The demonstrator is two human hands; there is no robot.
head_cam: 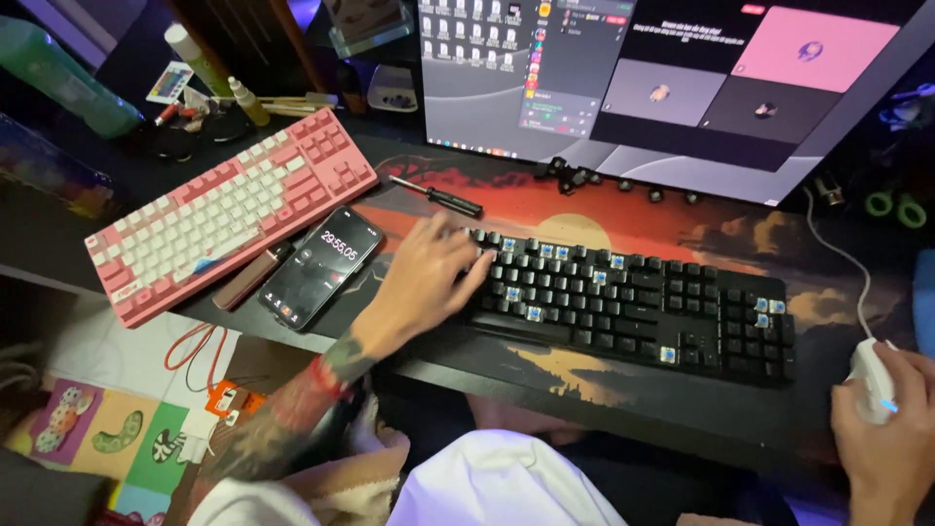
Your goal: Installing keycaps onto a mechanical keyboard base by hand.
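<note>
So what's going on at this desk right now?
A person sits at a dark desk. Their left hand rests on the left end of a black keyboard with several keycaps missing, and their right hand grips a white mouse. Loose black keycaps lie below the monitor.

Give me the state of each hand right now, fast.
Left hand: open, holding nothing, fingers spread on the left end of the black keyboard.
Right hand: closed around the white mouse.
</note>
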